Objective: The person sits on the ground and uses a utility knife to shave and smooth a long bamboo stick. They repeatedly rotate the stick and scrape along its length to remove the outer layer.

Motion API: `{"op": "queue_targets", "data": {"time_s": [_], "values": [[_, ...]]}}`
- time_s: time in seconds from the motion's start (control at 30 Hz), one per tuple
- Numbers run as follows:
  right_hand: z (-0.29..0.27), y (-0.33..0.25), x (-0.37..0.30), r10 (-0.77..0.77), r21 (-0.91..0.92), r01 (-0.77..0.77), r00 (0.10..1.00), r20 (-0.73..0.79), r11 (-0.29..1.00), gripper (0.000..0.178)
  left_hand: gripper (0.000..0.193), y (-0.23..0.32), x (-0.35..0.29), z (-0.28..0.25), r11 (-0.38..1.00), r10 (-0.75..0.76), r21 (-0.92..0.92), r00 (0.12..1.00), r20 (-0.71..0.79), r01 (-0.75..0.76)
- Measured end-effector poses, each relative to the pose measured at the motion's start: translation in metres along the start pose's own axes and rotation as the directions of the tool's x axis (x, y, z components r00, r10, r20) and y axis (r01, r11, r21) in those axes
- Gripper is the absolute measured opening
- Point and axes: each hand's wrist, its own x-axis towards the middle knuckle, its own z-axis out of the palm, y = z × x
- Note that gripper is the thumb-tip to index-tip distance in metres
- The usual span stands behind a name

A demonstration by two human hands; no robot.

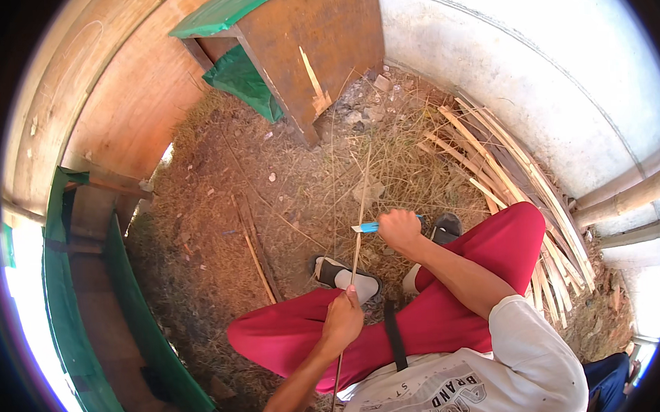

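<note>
My left hand (343, 320) is closed around a long thin bamboo strip (357, 257), thumb up along it. The strip runs from beside my left forearm up past my feet toward the far ground. In my right hand (401, 231) is a blue utility knife (368, 227), gripped by its handle. Its blade points left and meets the strip, or lies just over it, a little beyond my left hand; contact is hard to make out. My fingers hide part of the knife's handle.
A heap of split bamboo strips (514, 167) lies at the right by the white wall (550, 60). Ahead stands a brown wooden cabinet (317, 39) with green sheeting. Loose sticks (253, 248) lie on the grassy dirt at left. A green-edged wooden frame (122, 300) curves along the left side.
</note>
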Motion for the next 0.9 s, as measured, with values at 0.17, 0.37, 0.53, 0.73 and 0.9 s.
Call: {"op": "queue_targets", "data": {"time_s": [0.17,0.37,0.53,0.73,0.9], "values": [[0.001,0.014,0.010,0.082,-0.019,-0.081,0.995,0.048,0.997,0.017,0.058,-0.013,-0.005,0.004,1.000,0.011,0.012,0.998,0.058,-0.012],[0.003,0.015,0.011,0.068,-0.033,-0.065,0.991,0.112,0.997,0.018,0.058,-0.011,-0.012,-0.005,0.999,-0.018,0.045,0.995,0.096,0.014],[-0.002,0.040,0.025,0.188,-0.013,-0.188,0.977,0.096,0.982,0.019,0.058,-0.020,-0.038,-0.011,1.000,0.021,0.014,0.995,0.100,-0.023],[0.001,0.032,0.024,0.192,-0.024,-0.191,0.976,0.106,0.981,0.018,0.058,-0.038,-0.062,-0.019,0.999,-0.042,0.006,0.990,0.134,0.041],[0.006,0.052,0.033,0.265,-0.036,-0.263,0.959,0.101,0.964,0.017,0.057,-0.044,-0.091,-0.036,0.997,-0.079,0.006,0.971,0.226,0.079]]}}
